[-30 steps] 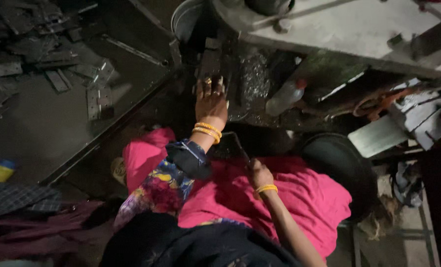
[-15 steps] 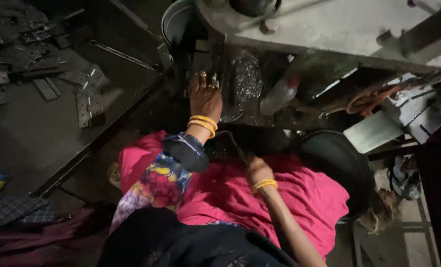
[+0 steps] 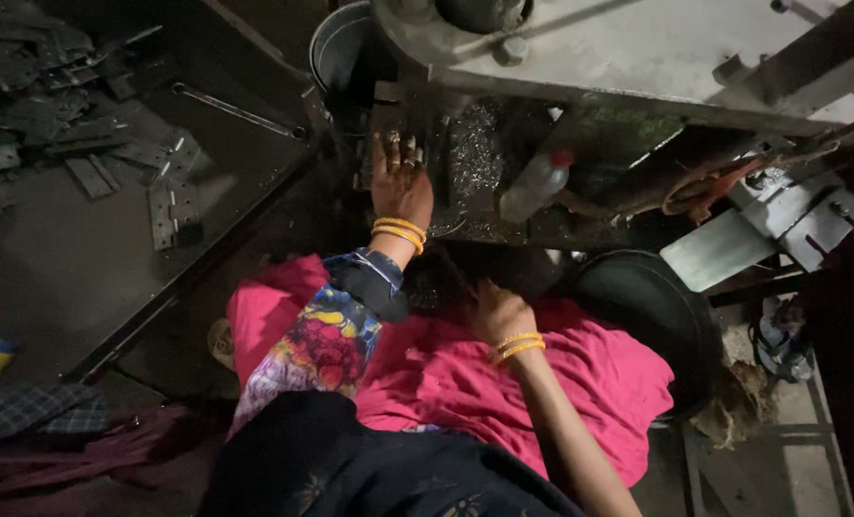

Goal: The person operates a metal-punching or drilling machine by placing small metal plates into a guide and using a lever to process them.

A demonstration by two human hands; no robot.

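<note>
My left hand (image 3: 400,182), with yellow bangles at the wrist, reaches forward onto the dark bed of a grey press machine (image 3: 637,48). Its fingers lie spread over the tooling area amid shiny metal shavings (image 3: 475,153); whether they pinch a part is hidden. My right hand (image 3: 499,311), also bangled, rests low over the pink cloth (image 3: 589,383) on my lap. It is curled around a thin dark strip (image 3: 454,276) that slants up toward the machine.
Flat metal hinge plates (image 3: 173,206) and scrap lie on a dark bench at the left, with a long rod (image 3: 235,110). A metal bucket (image 3: 341,53) stands behind. A red-capped plastic bottle (image 3: 532,187) leans under the machine. A dark round pan (image 3: 647,306) sits at the right.
My left hand stays on the machine bed and my right hand stays at my lap. Only the view has shifted slightly.
</note>
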